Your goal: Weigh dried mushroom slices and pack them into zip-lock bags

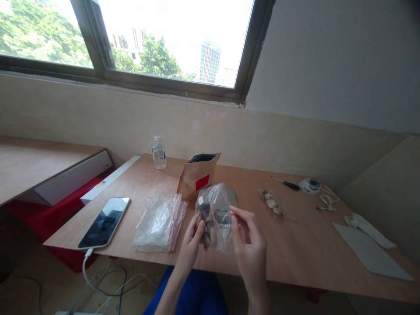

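Just above the table's front edge, my left hand grips a clear zip bag by its lower left side. Dark and light brown pieces, which look like dried mushrooms, show through the plastic. At the bag's right edge, my right hand has thumb and index finger closed on the film. Behind the bag lies a flat grey device, mostly covered. A brown kraft pouch with a red label stands upright with its top open. Left of my hands rests a stack of clear zip bags.
A plugged-in phone lies at the table's left, a water bottle at the back. To the right are a filled clear packet, a green-handled screwdriver, a white dome camera with cable, and a white board with cloth.
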Demonstrator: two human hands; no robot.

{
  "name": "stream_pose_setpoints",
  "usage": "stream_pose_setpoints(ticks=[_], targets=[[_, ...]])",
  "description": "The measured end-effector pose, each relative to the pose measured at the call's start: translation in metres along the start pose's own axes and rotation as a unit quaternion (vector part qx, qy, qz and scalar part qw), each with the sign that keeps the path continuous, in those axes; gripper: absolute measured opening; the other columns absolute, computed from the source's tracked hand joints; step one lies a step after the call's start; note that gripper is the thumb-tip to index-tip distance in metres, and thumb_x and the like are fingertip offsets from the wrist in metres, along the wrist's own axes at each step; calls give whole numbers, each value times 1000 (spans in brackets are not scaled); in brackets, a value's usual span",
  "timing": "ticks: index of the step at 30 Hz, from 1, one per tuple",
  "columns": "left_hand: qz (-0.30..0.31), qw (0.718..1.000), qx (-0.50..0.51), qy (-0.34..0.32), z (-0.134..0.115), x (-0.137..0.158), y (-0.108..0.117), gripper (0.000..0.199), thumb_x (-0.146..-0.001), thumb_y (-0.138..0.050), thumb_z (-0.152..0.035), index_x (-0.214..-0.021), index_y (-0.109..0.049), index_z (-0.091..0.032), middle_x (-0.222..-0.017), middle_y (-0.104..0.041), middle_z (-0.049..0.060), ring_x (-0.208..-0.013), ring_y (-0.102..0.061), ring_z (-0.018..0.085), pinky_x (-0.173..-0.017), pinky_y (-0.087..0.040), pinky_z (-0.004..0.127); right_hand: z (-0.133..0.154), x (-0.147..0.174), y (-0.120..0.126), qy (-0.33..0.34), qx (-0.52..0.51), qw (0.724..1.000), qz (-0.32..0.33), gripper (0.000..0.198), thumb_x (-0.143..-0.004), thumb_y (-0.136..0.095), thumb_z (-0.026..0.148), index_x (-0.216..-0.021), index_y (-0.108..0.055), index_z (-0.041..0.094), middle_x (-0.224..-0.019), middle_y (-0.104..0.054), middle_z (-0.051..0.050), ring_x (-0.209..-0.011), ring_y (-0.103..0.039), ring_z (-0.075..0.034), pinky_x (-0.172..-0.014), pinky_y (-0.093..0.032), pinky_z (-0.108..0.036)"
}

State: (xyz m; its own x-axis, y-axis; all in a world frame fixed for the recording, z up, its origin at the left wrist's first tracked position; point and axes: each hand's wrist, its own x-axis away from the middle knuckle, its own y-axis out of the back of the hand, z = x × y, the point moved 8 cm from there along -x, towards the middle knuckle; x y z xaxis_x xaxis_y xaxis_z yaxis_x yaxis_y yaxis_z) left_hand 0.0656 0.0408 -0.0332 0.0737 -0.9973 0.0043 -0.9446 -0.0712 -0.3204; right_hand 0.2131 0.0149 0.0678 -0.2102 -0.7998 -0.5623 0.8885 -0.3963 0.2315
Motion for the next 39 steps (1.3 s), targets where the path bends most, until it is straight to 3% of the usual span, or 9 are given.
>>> stream_pose_setpoints(ticks=[5,8,11,15,19,24,30,36,39], targets=[[-19,996,-64,-53,-9,-7,20,48,-79,-58,-50,-114,-63,-18,-106,-68,9,-89,-64,22,-72,-52,28,-7,-15,-42,-6,16,972,236,46,-88,-49,24,-133,-41,27,-130,-52,-7,-120,-51,-20,-101,-43,-39],[-34,994,-85,-67,-8,-10,30,49,-80,-57,-50,-118,-62,-20,-123,-62,9,-115,-55,26,-95,-44,35,-9,-17,-58,-4,16,938,345,46,-86,-51,25,-131,-44,27,-135,-49,-6,-126,-45,-21,-108,-36,-41],[-31,993,-90,-76,-9,-12,32,50,-79,-57,-51,-118,-62,-21,-126,-60,9,-122,-50,26,-102,-38,39,-8,-16,-65,-1,8,914,406,57,-84,-56,29,-137,-37,26,-142,-41,-8,-132,-38,-23,-110,-31,-42],[-56,992,-91,-73,-13,-13,32,50,-77,-57,-52,-116,-64,-21,-124,-62,8,-121,-51,27,-102,-39,40,-10,-19,-68,-9,1,903,429,69,-82,-60,35,-142,-28,25,-147,-33,-9,-135,-33,-24,-111,-28,-43],[-50,993,-81,-74,-14,-14,28,47,-78,-58,-50,-114,-65,-21,-122,-63,8,-119,-53,26,-102,-39,38,-12,-21,-74,-19,-29,903,429,72,-77,-67,36,-140,-32,26,-141,-42,-9,-129,-42,-24,-107,-34,-43],[-47,995,-55,-70,-14,-16,26,41,-77,-62,-45,-109,-67,-21,-119,-65,9,-117,-54,26,-99,-41,37,-20,-28,-76,-62,-37,932,356,56,-78,-65,36,-129,-45,24,-120,-57,-6,-109,-57,-21,-97,-45,-39],[-49,993,-71,-74,-14,-19,27,37,-78,-61,-43,-106,-69,-20,-109,-69,8,-109,-59,26,-92,-47,36,-21,-34,-74,-61,-16,950,307,28,-78,-64,35,-103,-62,22,-99,-56,-3,-87,-61,-15,-81,-52,-29],[-71,993,-73,-68,-11,-19,34,34,-81,-59,-42,-106,-68,-21,-114,-67,6,-109,-59,24,-93,-45,33,-13,-30,-85,-44,-29,942,330,19,-77,-66,32,-92,-64,20,-90,-63,0,-81,-60,-15,-77,-50,-28],[-65,994,-57,-62,-9,-19,35,35,-81,-58,-42,-108,-67,-20,-114,-67,6,-111,-58,23,-95,-43,33,-18,-28,-87,-70,-55,942,324,19,-77,-65,31,-91,-64,19,-87,-66,0,-80,-62,-15,-76,-50,-27]])
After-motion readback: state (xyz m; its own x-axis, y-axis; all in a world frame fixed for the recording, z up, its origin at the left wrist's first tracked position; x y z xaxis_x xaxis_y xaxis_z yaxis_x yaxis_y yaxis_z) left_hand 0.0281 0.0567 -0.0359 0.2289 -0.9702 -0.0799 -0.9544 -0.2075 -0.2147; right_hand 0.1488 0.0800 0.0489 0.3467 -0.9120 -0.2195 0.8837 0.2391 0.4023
